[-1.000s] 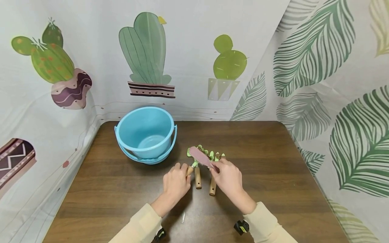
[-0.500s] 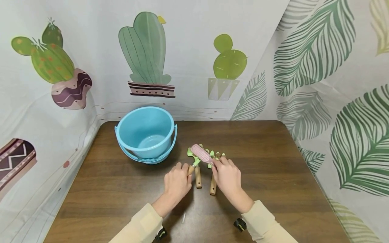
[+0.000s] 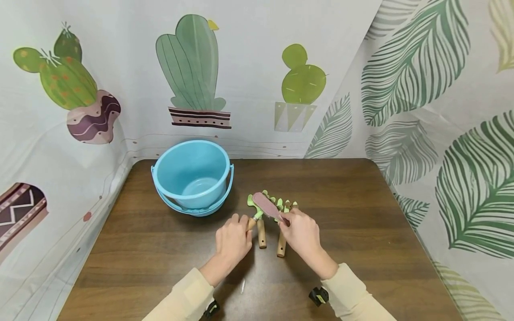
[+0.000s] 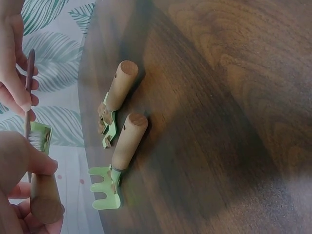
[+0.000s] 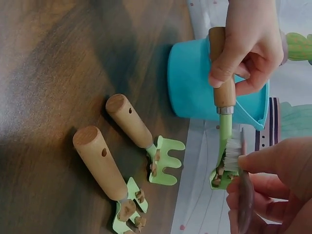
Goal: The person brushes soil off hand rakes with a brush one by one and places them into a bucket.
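My left hand (image 3: 233, 238) grips the wooden handle of a small green garden trowel (image 5: 224, 122), its head raised off the table. Brown dirt clumps (image 5: 219, 171) stick to that head in the right wrist view. A pink brush (image 3: 267, 205) is pinched between the thumb and fingers of my right hand (image 3: 301, 234). Its white bristles (image 5: 232, 153) press against the trowel's green metal. Below lie a three-tined hand rake (image 4: 129, 142) and a hand fork (image 4: 122, 87), both green with wooden handles and caked with brown dirt.
A light blue bucket (image 3: 188, 199) with its handle down stands at the back left of the wooden table (image 3: 341, 191). A small clear sliver (image 3: 242, 286) lies near the front. Printed curtains (image 3: 257, 89) hang right behind the table.
The brush tilts to show its lighter, textured side half a second ago, then turns back and shifts slightly right overall. The left hand and trowel hardly move.
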`<action>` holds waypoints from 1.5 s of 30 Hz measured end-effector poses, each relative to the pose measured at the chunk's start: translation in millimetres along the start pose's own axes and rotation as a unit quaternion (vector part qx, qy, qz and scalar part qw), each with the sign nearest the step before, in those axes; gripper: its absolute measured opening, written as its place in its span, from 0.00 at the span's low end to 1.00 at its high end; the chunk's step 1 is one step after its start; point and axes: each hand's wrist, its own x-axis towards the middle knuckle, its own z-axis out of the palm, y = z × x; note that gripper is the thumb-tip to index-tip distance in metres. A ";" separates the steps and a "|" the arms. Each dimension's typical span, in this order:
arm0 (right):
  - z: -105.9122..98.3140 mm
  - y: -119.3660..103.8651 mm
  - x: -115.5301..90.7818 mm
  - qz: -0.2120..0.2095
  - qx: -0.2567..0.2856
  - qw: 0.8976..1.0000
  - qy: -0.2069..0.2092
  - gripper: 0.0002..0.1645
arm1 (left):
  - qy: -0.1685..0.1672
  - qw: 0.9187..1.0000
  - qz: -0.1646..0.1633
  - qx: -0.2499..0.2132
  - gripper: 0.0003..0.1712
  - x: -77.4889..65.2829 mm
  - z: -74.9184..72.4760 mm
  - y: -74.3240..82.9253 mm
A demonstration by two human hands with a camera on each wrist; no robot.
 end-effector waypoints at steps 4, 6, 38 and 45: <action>-1.4 -0.6 -0.8 0.009 0.014 1.000 -0.014 0.09 | 0.001 1.000 -0.001 -0.002 0.14 0.5 0.8 -1.2; -1.6 -0.8 -1.4 0.011 0.020 1.000 -0.018 0.09 | 0.001 1.000 -0.002 -0.001 0.14 0.7 1.0 -1.9; 9.0 -4.6 -0.7 -0.067 -0.105 0.988 0.092 0.12 | 0.007 1.000 0.017 0.013 0.14 -0.2 3.0 7.0; 2.3 -5.1 -1.3 -0.021 -0.066 0.997 0.042 0.08 | 0.006 1.000 0.016 0.023 0.14 -1.6 5.7 4.0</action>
